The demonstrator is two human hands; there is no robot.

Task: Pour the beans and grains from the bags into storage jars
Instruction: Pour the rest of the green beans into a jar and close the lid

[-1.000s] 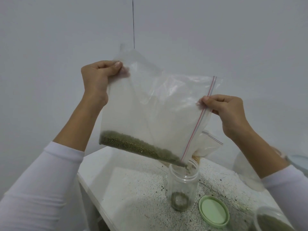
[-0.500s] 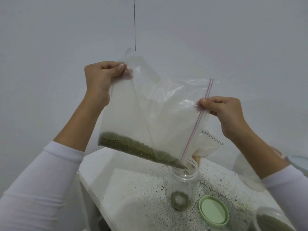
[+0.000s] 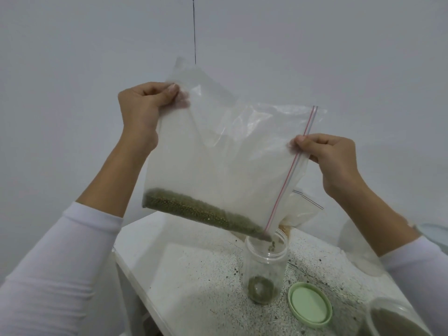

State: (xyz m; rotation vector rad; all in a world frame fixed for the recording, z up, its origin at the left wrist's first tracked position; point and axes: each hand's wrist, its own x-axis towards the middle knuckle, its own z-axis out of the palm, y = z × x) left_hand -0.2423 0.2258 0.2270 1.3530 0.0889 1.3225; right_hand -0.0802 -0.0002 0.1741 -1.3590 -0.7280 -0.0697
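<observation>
bag: clear zip bag [image 3: 218,161] up in the air, tilted, zip edge running down-right, low corner right over the jar [image 3: 265,265]
beans: green beans [image 3: 201,212] slope toward that corner, a few dropping in
left hand [image 3: 143,110]: raised high, fingers pinching the bag's top corner
right hand [image 3: 332,161]: lower, fingers pinching the zip strip
lid: green lid [image 3: 309,303] on the speckled counter [image 3: 194,287], just beside the jar

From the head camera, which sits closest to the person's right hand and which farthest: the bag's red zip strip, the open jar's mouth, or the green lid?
Measured from the right hand:
1. Red zip strip of the bag: pinched in that hand, at its fingertips.
2. Open jar's mouth: below and to the left, under the bag's low corner.
3. Green lid: lowest, lying on the speckled table right of the jar.
</observation>
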